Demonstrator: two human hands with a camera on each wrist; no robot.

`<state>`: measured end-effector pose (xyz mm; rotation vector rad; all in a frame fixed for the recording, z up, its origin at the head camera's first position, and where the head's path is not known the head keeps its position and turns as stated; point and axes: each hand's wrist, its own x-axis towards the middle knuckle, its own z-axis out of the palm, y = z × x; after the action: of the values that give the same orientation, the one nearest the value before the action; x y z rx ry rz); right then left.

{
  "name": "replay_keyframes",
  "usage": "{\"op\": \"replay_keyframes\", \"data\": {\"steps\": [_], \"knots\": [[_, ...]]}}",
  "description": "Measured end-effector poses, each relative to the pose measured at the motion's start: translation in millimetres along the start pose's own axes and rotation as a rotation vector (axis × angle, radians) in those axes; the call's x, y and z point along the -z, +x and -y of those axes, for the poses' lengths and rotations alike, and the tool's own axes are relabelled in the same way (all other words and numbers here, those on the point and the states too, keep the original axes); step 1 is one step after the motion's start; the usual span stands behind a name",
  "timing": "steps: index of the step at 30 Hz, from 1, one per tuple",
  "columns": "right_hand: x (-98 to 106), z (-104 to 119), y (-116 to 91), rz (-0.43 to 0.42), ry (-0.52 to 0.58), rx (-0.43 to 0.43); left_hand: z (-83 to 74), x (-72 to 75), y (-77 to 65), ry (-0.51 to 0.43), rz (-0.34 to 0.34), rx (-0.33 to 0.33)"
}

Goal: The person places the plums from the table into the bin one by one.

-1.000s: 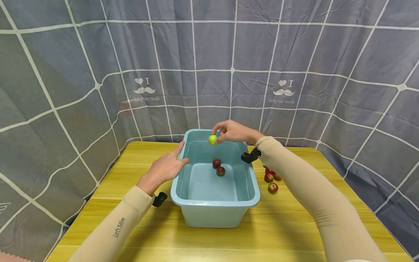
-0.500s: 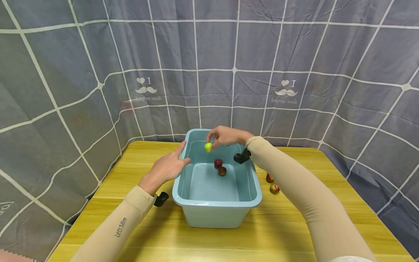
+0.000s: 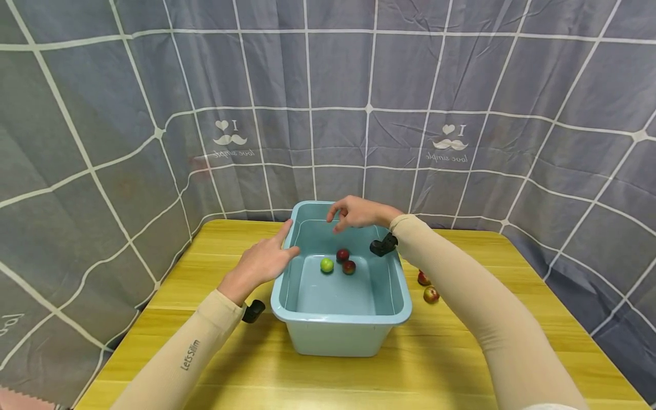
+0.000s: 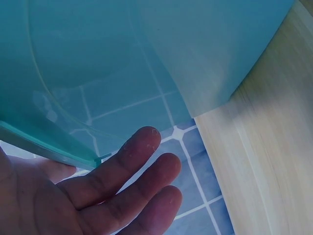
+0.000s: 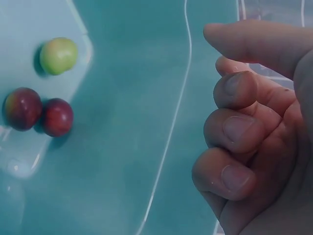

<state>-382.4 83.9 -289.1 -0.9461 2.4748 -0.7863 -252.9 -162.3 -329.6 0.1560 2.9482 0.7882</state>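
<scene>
A light-blue plastic basin (image 3: 333, 336) stands on the table. On its floor lie a green plum (image 3: 327, 265) and two dark red plums (image 3: 349, 267), close together. My left hand (image 3: 261, 263) rests on the left rim, thumb over the inner side and the other fingers fairly straight on the outside, as the left wrist view shows. Over the far part of the basin hovers my right hand (image 3: 359, 212), holding nothing. Its thumb and index finger are apart, and the remaining fingers curl loosely. The right wrist view shows the plums (image 5: 58, 56) well away from the fingertips.
Right of the basin, red-green plums (image 3: 431, 294) lie on the yellow wooden table (image 3: 220, 239), partly covered by my right forearm. A grey checked curtain (image 3: 338, 136) surrounds the table at the back and sides.
The right hand, pinching the green plum, moved lower and slightly left over the basin, then let it go. The plum dropped beside the red ones. The left hand stayed on the rim.
</scene>
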Motion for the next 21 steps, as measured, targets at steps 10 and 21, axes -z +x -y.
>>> {"op": "replay_keyframes", "data": {"steps": [10,21], "knots": [[11.8,-5.2,-32.8,-0.044,-0.009,0.031,-2.1,1.8,1.7,0.075,-0.038,-0.025],[25.2,-17.8,-77.9,-0.11,0.054,0.015,-8.5,7.3,6.1,0.123,-0.131,-0.032]]}}
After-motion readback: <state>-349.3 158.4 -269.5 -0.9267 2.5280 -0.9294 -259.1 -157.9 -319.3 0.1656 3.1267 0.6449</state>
